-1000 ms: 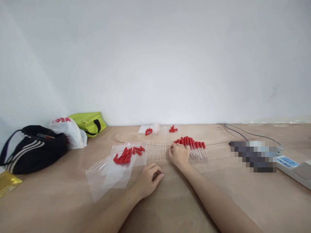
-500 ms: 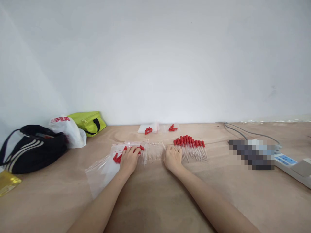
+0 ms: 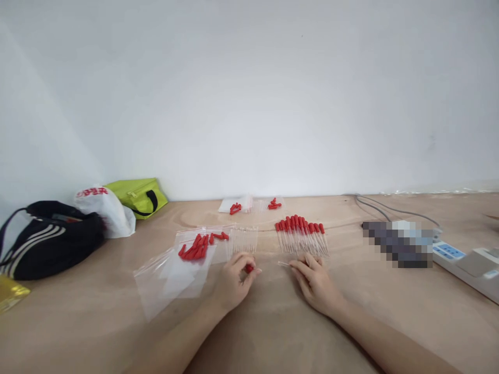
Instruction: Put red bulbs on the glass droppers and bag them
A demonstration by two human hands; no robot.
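My left hand is closed on a red rubber dropper bulb, partly hidden by the fingers. Between the fingertips of my right hand is a thin clear dropper tube, its end pointing left toward the other hand. The two hands are apart, low over the table. Beyond them lies a row of bare clear tubes. To its right is a fanned row of droppers with red bulbs fitted. Several loose red bulbs lie on clear zip bags at the left.
Small bags with red bulbs lie near the wall. At the left sit a black bag, a white plastic bag and a lime-green bag. A blurred-out dark object and a power strip are on the right.
Both hands have drawn back toward me. My left hand has picked a red bulb from the bags, and my right hand has lifted a clear tube from the row and moved right.
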